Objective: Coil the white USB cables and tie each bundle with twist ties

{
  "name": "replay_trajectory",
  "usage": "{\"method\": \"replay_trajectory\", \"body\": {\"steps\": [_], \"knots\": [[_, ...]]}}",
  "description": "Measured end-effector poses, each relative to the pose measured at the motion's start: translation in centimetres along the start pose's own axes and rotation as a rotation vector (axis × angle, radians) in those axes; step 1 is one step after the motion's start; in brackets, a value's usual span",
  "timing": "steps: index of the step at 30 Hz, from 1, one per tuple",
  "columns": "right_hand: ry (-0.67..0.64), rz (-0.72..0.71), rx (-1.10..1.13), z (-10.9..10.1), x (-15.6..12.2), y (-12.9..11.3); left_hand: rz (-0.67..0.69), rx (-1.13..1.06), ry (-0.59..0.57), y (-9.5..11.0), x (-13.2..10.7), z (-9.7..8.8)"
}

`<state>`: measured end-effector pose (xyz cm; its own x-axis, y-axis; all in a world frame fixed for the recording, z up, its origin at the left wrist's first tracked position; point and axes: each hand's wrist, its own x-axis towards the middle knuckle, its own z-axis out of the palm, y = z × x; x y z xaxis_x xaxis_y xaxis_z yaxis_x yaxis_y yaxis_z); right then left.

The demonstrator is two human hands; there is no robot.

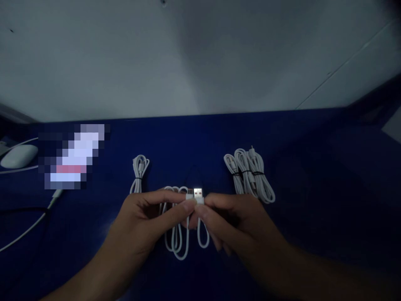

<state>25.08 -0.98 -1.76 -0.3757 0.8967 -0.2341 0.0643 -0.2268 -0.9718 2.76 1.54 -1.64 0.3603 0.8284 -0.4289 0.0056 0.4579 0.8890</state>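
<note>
Between my two hands is a white USB cable (180,251), looped and hanging below the fingers. My left hand (147,217) is closed, its thumb and forefinger pinching one plug (189,194) of the cable. Beside that plug, almost touching it, a USB plug (198,196) with a bright metal end points up. The fingertips of my right hand (233,219) are closed on its white housing. Part of the coil lies behind my left fingers and is hidden. Whether both plugs belong to one cable I cannot tell for sure.
One tied white cable bundle (140,169) lies beyond my left hand. Several tied cable bundles (258,175) sit beyond my right hand on the blue table (175,142). At left are a blurred-out bright screen (78,154), a charging cable (31,230) and a white rounded object (19,156). A pale wall stands behind.
</note>
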Motion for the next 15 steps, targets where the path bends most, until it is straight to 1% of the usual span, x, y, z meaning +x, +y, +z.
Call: {"method": "replay_trajectory", "body": {"steps": [8, 15], "knots": [[-0.019, -0.012, 0.000, -0.14, -0.02, 0.08, 0.007, -0.022, -0.010, -0.04, 0.04, -0.04], [-0.012, -0.008, 0.031, -0.15, 0.30, 0.16, -0.017, -0.030, 0.007, 0.51, -0.08, 0.51]]}}
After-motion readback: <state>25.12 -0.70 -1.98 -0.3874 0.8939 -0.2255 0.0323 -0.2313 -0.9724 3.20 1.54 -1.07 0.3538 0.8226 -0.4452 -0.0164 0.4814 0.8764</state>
